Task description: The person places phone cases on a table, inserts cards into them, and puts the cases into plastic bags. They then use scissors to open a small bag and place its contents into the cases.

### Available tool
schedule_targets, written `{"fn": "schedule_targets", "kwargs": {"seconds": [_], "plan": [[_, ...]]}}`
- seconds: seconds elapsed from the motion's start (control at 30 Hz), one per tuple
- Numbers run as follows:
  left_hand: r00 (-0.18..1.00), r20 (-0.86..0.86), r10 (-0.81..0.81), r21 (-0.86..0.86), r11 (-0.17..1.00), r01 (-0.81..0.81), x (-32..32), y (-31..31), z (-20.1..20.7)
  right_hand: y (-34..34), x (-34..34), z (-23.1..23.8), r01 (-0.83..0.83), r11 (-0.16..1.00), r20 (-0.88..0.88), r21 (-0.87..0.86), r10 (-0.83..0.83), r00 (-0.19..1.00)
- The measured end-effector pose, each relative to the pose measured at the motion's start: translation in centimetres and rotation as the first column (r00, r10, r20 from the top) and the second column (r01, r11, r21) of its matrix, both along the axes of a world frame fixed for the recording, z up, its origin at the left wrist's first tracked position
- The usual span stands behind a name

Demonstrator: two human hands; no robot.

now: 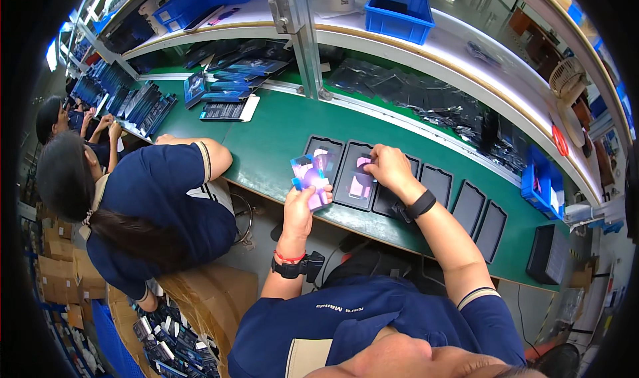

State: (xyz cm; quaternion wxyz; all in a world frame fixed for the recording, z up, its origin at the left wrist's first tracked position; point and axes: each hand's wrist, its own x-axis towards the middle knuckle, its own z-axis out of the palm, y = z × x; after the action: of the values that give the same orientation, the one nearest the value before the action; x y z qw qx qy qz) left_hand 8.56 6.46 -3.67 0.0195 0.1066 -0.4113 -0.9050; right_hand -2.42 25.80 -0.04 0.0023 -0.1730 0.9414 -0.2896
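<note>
My left hand (301, 208) grips several shiny blue-and-purple cards (310, 173), fanned out in front of the nearest trays. My right hand (393, 168) reaches over the second black tray (347, 153) from the left, its fingers pinched at a pink card (363, 161); they partly hide that card. Lower in the same tray lies another pink piece (360, 188). The leftmost black tray (319, 140) also has a pinkish card in it, partly behind my left hand. More shallow black trays continue to the right, among them a slim tray (469, 202).
A white shelf (459, 48) with a blue bin (399, 15) runs above the green bench (266, 148). Boxes (233, 78) pile at the back left. On the right stand a blue bin (542, 185) and a black box (548, 255). A co-worker (160, 185) sits at left beside a filled carton (219, 291).
</note>
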Motion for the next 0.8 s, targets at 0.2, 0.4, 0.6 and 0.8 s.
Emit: {"fn": "schedule_targets", "kwargs": {"seconds": [0.2,0.4,0.6,0.8], "plan": [[0.992,-0.031,-0.121,-0.228,0.967,0.111,-0.5,4.1,0.3,0.9,3.4,2.4,-0.002,0.919,0.221,-0.394,0.097,0.970],[0.990,0.074,-0.120,-0.224,0.965,0.134,-1.3,6.3,0.6,4.9,3.0,-0.2,0.190,0.852,0.297,-0.487,-0.043,0.954],[0.976,0.021,-0.219,-0.219,0.951,0.218,-1.6,7.8,0.8,7.3,4.9,0.5,0.234,0.969,-0.301,-0.079,-0.247,0.921],[0.958,-0.099,-0.270,-0.328,0.918,0.225,-1.8,13.0,0.8,9.0,6.1,-0.4,0.240,0.774,0.269,-0.586,-0.094,0.958]]}}
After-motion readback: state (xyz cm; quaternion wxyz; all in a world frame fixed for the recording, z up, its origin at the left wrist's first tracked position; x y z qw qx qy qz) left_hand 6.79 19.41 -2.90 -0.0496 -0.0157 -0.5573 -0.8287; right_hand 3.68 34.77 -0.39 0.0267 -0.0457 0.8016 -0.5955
